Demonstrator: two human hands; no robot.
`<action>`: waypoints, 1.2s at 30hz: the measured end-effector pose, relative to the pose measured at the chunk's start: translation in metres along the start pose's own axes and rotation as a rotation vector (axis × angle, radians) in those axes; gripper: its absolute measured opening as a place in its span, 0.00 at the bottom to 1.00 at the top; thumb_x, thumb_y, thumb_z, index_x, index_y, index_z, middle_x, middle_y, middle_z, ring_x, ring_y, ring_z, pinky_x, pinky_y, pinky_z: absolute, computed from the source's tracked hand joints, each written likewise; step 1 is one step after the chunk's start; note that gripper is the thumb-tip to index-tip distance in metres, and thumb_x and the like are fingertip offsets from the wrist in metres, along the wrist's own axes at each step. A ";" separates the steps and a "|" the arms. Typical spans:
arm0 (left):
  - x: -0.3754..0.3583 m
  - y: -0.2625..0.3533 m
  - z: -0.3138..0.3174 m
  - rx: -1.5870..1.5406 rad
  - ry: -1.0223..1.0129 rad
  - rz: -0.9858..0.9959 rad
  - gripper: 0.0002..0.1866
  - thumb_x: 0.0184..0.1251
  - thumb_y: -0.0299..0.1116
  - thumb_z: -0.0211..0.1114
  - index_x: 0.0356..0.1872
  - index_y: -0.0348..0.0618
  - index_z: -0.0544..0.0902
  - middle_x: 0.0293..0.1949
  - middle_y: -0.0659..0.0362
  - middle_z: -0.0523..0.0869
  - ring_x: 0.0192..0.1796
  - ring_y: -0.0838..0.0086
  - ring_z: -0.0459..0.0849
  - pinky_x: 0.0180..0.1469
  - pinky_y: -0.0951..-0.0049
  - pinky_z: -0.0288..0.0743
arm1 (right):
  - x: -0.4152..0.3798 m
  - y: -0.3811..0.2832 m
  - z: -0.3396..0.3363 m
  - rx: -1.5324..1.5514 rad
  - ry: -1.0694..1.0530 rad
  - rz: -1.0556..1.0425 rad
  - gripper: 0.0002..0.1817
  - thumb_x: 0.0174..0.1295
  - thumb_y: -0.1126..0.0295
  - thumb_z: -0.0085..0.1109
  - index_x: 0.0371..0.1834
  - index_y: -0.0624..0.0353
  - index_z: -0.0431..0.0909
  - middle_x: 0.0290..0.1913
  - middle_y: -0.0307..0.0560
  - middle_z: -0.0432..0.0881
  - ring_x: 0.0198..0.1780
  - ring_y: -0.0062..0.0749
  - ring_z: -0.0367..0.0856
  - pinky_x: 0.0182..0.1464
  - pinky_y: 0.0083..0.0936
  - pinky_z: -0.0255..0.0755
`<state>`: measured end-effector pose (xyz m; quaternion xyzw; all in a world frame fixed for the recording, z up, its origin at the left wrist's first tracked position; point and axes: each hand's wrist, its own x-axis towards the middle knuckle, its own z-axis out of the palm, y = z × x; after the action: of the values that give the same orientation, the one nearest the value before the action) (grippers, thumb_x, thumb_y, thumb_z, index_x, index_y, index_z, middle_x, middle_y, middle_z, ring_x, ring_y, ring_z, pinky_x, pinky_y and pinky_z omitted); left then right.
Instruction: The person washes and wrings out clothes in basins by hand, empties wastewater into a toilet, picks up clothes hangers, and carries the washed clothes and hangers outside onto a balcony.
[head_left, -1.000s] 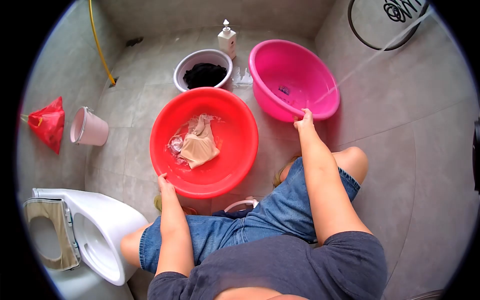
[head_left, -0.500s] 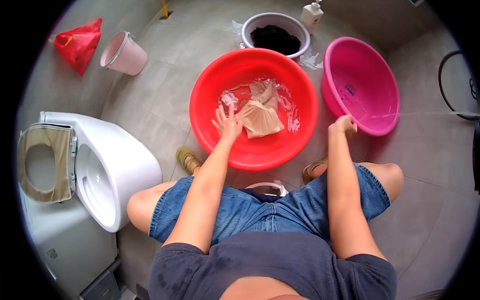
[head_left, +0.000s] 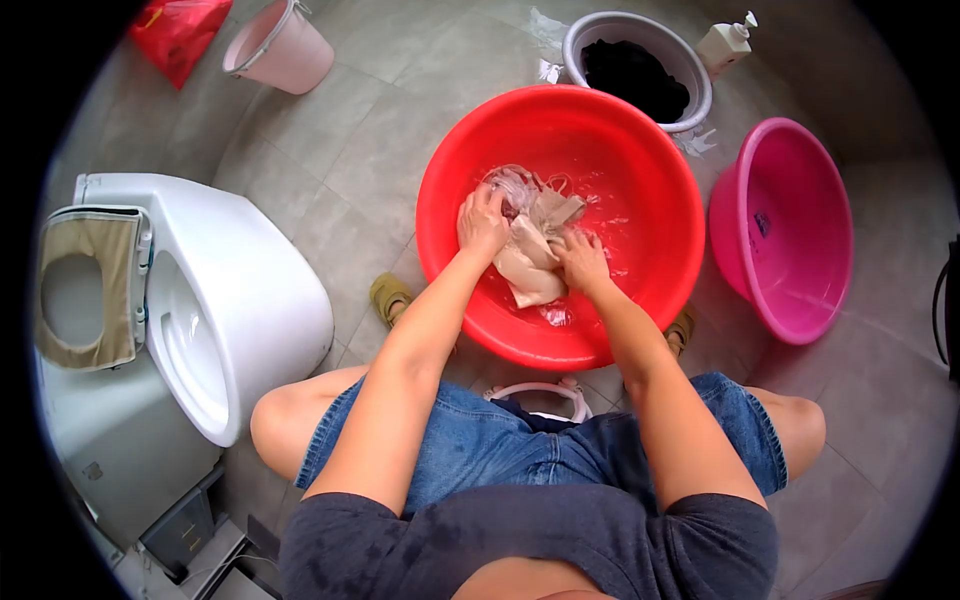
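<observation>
A wide red basin (head_left: 440,290) stands on the floor before me, with shallow water and wet clothes in it. A beige garment (head_left: 528,262) lies bunched in its left half, against a pale pinkish piece of clothing (head_left: 513,184). My left hand (head_left: 484,222) is closed on the left side of the wet clothes, its fingertips partly hidden in the folds. From the right, my right hand (head_left: 583,262) holds the edge of the beige garment, with its fingers curled at the cloth.
A tilted pink basin (head_left: 742,220) is at the right. Behind stand a grey basin (head_left: 572,50) with dark cloth (head_left: 635,80) and a pump bottle (head_left: 724,46). A pale pink bucket (head_left: 282,52) and red bag (head_left: 180,38) are back left; a toilet (head_left: 245,290) is left.
My right hand has moved from the pink basin's rim into the red basin, onto the beige garment. The clothes are bunched closer together. The water jet at the right looks fainter; the view has shifted.
</observation>
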<state>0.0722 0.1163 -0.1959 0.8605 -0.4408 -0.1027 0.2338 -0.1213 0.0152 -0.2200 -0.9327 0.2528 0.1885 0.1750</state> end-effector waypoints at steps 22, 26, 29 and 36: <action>0.001 0.070 0.001 -1.413 -0.408 -0.744 0.28 0.68 0.59 0.50 0.53 0.47 0.78 0.44 0.56 0.84 0.49 0.68 0.81 0.51 0.68 0.73 | -0.047 0.004 -0.122 1.929 0.251 0.062 0.20 0.60 0.64 0.51 0.56 0.56 0.71 0.41 0.38 0.74 0.37 0.23 0.70 0.43 0.26 0.72; 0.006 0.099 -0.007 -1.605 -0.260 -0.492 0.27 0.70 0.53 0.53 0.58 0.42 0.74 0.46 0.56 0.84 0.51 0.69 0.80 0.53 0.68 0.73 | -0.013 0.015 -0.089 1.608 0.543 0.115 0.33 0.59 0.50 0.63 0.57 0.64 0.67 0.52 0.47 0.76 0.53 0.30 0.75 0.52 0.27 0.71; 0.015 0.077 0.034 -1.142 -0.215 -0.609 0.26 0.69 0.48 0.57 0.59 0.38 0.72 0.51 0.55 0.81 0.53 0.69 0.78 0.53 0.66 0.73 | 0.001 0.025 -0.063 1.290 0.720 0.365 0.34 0.58 0.51 0.63 0.58 0.64 0.64 0.51 0.55 0.78 0.52 0.39 0.77 0.53 0.31 0.71; -0.036 0.088 0.050 0.199 -0.327 0.019 0.36 0.66 0.48 0.55 0.72 0.63 0.49 0.72 0.48 0.49 0.69 0.50 0.56 0.65 0.44 0.51 | -0.001 0.033 -0.001 0.434 0.366 0.459 0.45 0.59 0.51 0.57 0.75 0.32 0.39 0.66 0.61 0.62 0.64 0.59 0.64 0.60 0.52 0.62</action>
<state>-0.0303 0.0857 -0.1973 0.8469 -0.4892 -0.1950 0.0739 -0.1398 -0.0114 -0.2264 -0.8111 0.5169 -0.0053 0.2736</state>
